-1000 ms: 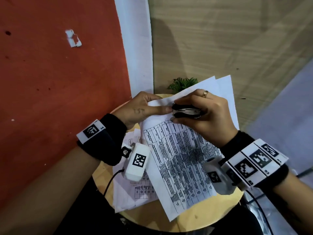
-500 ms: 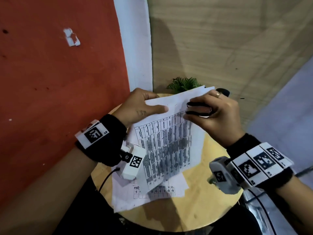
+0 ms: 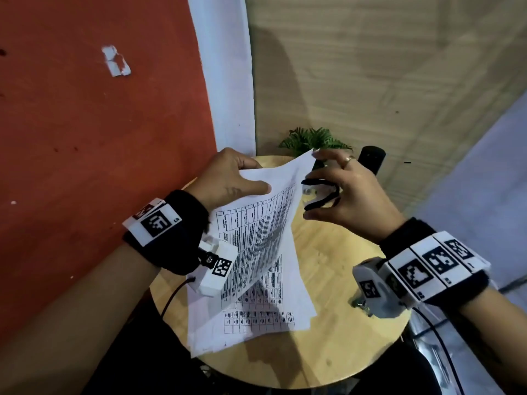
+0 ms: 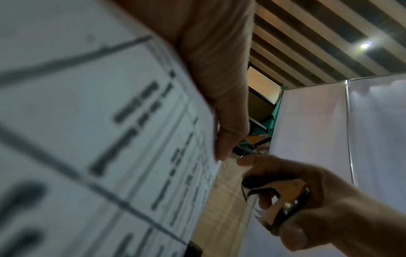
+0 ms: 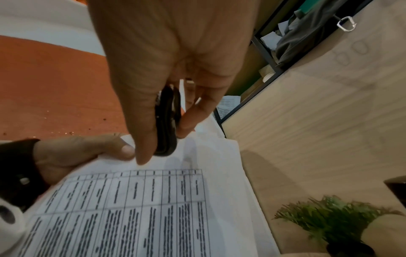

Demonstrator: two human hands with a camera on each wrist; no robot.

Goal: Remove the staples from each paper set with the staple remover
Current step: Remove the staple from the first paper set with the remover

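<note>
My left hand (image 3: 231, 181) pinches the top edge of a printed paper set (image 3: 256, 235), thumb on the front, and holds it lifted and tilted above the round wooden table (image 3: 336, 280). The same sheets fill the left wrist view (image 4: 110, 139) and lie under my fingers in the right wrist view (image 5: 153, 208). My right hand (image 3: 336, 195) grips the black staple remover (image 3: 319, 195) just right of the paper's upper corner, its black handles apart. The remover shows metal claws (image 4: 270, 205) and a black body (image 5: 167, 125).
More printed sheets (image 3: 256, 317) lie flat on the table under the lifted set. A small green plant (image 3: 313, 139) and a dark cylinder (image 3: 370, 159) stand at the table's far edge. A red wall (image 3: 99, 124) is close on the left.
The paper set has come up off the table, lifted by my left hand. My right hand with the staple remover has pulled away to the right, and its handles have spread.
</note>
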